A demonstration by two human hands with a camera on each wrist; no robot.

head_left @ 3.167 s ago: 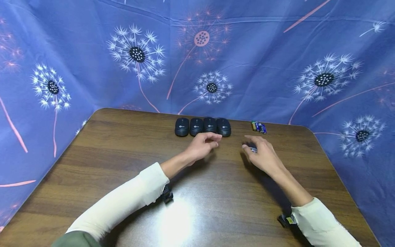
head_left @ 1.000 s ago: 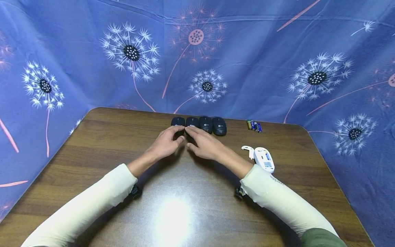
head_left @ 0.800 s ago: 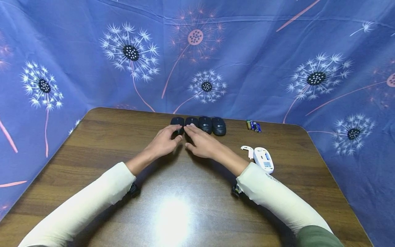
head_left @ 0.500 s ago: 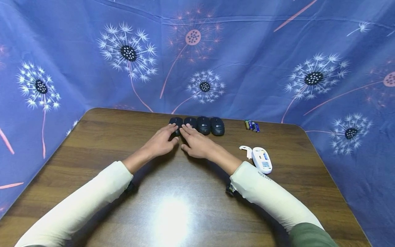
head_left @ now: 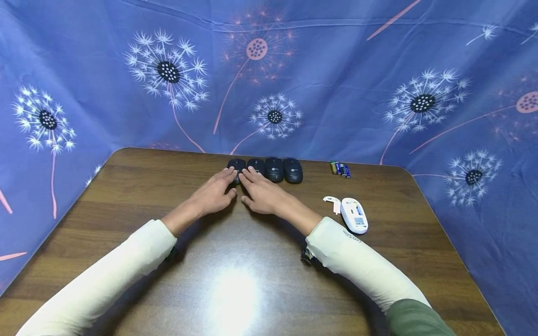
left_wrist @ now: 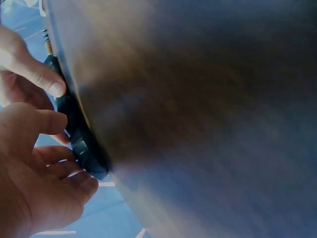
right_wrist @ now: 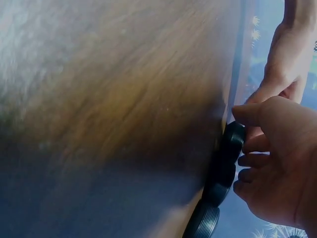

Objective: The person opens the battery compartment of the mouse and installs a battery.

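Observation:
Several black computer mice stand side by side along the table's back edge. My left hand (head_left: 212, 193) lies with its fingertips at the front of the leftmost mouse (head_left: 237, 163). My right hand (head_left: 265, 193) reaches in from the other side, its fingers spread over the front of that mouse and of the second mouse (head_left: 256, 164). Fingers of both hands look relaxed, thumbs apart from the mice. In the left wrist view the left hand (left_wrist: 39, 173) is beside the end black mouse (left_wrist: 89, 156). The right wrist view has the right hand (right_wrist: 282, 153) close against the row.
A white mouse (head_left: 354, 215) lies upside down on the right, its battery bay uncovered. Beside it is its white battery cover (head_left: 334, 204). Several small batteries (head_left: 339, 169) lie near the back edge of the wooden table (head_left: 403, 242). A blue patterned cloth (head_left: 344, 84) hangs behind.
Since the earliest frame, my right hand has left the white mouse, now in sight with its cover off. Both hands have moved left to the leftmost black mice. Lately they shift only slightly.

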